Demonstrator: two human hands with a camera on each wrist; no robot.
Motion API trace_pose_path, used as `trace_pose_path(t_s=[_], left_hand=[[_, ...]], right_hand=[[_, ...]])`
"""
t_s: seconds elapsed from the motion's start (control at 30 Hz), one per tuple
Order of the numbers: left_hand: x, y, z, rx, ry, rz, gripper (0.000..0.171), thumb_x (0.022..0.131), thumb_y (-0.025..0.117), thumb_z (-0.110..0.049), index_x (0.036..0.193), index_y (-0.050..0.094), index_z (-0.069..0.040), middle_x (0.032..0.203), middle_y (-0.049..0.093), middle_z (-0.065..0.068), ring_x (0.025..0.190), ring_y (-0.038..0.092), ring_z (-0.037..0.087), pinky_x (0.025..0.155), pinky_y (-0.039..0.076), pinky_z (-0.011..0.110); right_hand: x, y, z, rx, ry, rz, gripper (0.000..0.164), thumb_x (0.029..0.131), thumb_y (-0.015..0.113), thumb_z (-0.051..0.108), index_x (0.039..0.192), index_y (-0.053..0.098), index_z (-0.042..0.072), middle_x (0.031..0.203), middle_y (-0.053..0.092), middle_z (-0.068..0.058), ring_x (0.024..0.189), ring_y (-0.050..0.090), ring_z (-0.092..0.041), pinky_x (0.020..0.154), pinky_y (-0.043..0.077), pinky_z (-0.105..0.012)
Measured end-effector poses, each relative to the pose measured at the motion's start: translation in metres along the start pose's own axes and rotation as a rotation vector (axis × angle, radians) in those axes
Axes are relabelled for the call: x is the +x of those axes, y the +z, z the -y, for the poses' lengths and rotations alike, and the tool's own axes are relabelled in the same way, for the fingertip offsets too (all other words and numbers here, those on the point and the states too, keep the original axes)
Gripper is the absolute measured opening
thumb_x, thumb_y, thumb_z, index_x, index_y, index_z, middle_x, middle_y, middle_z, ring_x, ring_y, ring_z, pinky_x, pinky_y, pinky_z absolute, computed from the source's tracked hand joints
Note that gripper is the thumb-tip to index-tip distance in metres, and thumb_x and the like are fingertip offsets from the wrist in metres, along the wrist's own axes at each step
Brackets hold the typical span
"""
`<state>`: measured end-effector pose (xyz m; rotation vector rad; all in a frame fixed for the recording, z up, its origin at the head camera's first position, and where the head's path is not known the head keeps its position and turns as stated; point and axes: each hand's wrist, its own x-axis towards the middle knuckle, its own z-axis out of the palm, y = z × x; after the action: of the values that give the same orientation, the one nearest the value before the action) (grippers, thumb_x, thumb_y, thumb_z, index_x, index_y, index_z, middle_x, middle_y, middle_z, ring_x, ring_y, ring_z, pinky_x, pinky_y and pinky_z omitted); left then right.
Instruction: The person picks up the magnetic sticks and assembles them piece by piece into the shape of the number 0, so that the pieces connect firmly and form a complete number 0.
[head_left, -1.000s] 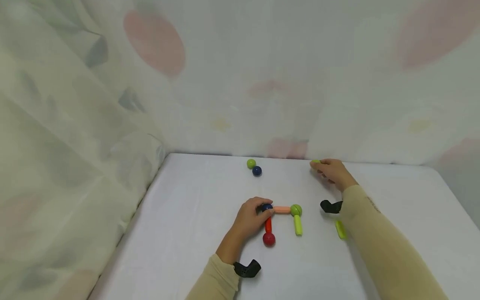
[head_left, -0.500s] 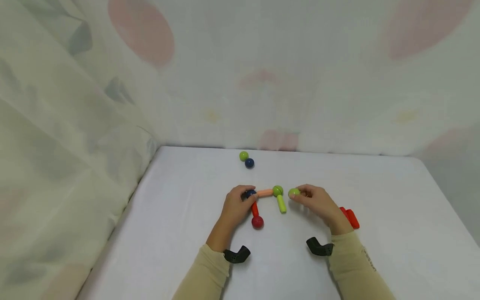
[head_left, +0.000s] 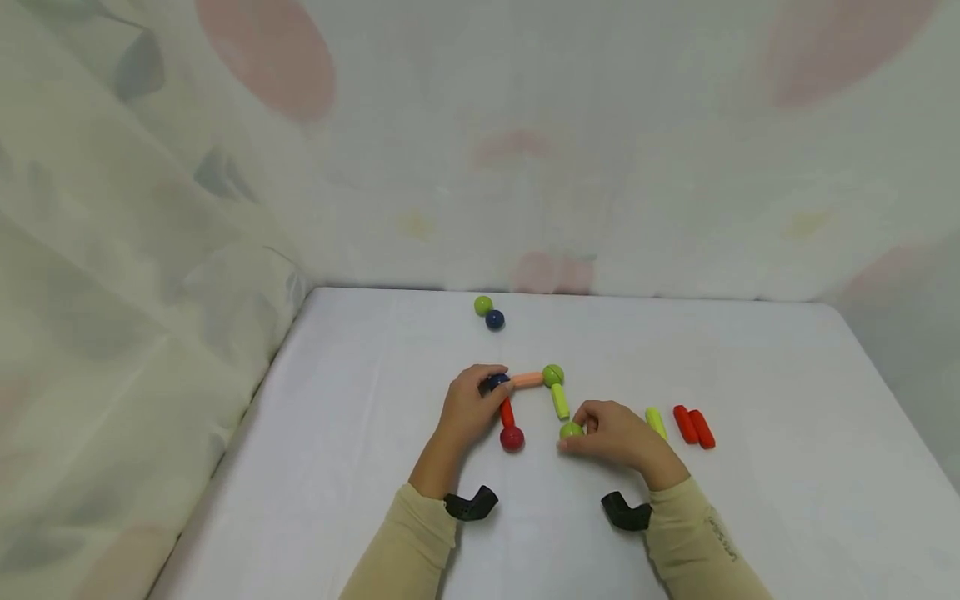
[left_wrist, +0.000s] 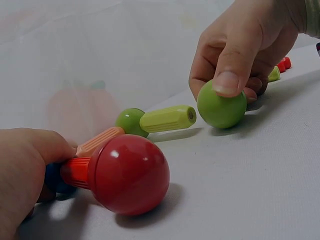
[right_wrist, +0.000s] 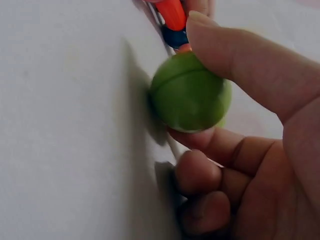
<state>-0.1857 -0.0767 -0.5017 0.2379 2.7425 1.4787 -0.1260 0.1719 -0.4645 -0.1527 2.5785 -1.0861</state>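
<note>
My left hand [head_left: 470, 405] grips the dark blue ball [head_left: 499, 381] at the corner of a chain of magnetic rods and balls. From that ball a red rod [head_left: 507, 412] runs to a red ball [left_wrist: 132, 175], and a peach rod [head_left: 527, 380] leads to a green ball [head_left: 552, 375]. A yellow-green rod [left_wrist: 167, 119] extends from this green ball toward me. Between thumb and fingers, my right hand [head_left: 617, 435] pinches another green ball [right_wrist: 190, 92]. In the left wrist view it sits just off the yellow-green rod's free end, with a small gap.
Toward the back of the white table [head_left: 360, 350] lie a loose green ball [head_left: 483, 305] and a loose blue ball [head_left: 495, 320], side by side. Right of my right hand are a loose yellow-green rod [head_left: 656, 422] and two red rods [head_left: 693, 427]. Patterned cloth [head_left: 420, 167] hangs behind.
My right hand has brought the green ball from the back right toward me, to the yellow-green rod's free end. The left hand stays on the blue ball. The head view has shifted slightly.
</note>
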Motion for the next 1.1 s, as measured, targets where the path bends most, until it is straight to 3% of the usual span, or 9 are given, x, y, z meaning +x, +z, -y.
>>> trace_pose_path(t_s=[0.4,0.87,1.1], left_hand=[[0.000,-0.002,-0.002,0.031,-0.005,0.012,0.032,0.091,0.067,-0.041,0.121,0.068,-0.028,0.126,0.063,-0.005,0.124,0.055,0.019,0.105,0.044,0.044],[0.002,-0.001,-0.001,0.080,0.054,0.027,0.036,0.092,0.068,-0.038,0.127,0.065,-0.030,0.131,0.062,-0.006,0.128,0.053,0.016,0.107,0.042,0.041],[-0.002,-0.002,0.000,0.050,0.103,-0.025,0.034,0.090,0.070,-0.032,0.123,0.067,-0.023,0.125,0.061,-0.006,0.114,0.057,0.014,0.099,0.048,0.038]], right_hand=[[-0.001,0.006,0.006,-0.023,0.010,-0.081,0.039,0.077,0.080,0.044,0.096,0.063,0.015,0.068,0.048,-0.001,0.061,0.046,-0.016,0.055,0.034,-0.028],[-0.001,0.005,-0.006,0.006,0.041,-0.151,0.044,0.083,0.075,0.042,0.112,0.066,0.011,0.068,0.049,0.000,0.061,0.046,-0.015,0.054,0.034,-0.026],[0.001,0.005,-0.008,0.010,0.065,-0.195,0.050,0.085,0.074,0.043,0.119,0.065,0.009,0.070,0.051,-0.001,0.063,0.046,-0.016,0.055,0.034,-0.027]])
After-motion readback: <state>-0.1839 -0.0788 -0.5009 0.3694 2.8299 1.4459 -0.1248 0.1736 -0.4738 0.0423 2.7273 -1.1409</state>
